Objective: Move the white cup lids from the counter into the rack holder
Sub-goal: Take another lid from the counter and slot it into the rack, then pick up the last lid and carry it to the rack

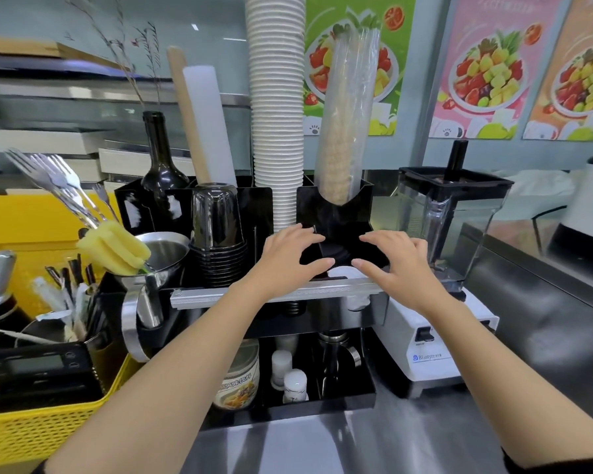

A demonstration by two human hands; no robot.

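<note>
The white cup lids (343, 271) sit low in the front compartment of the black rack holder (336, 206), only their top edge showing between my hands. My left hand (288, 258) hovers at the left of that compartment, fingers spread, thumb near the lids. My right hand (397, 265) mirrors it on the right, fingers apart, thumb close to the lids. Neither hand grips anything. More white lids (356, 301) show through the holder's lower opening.
A tall stack of white paper cups (278, 107) and a sleeved cup stack (346, 131) rise from the rack. Black cups (218, 234) stand left, a blender (449, 241) right. A yellow basket (31, 425) with utensils and a scale sits far left. Steel counter (408, 443) lies in front.
</note>
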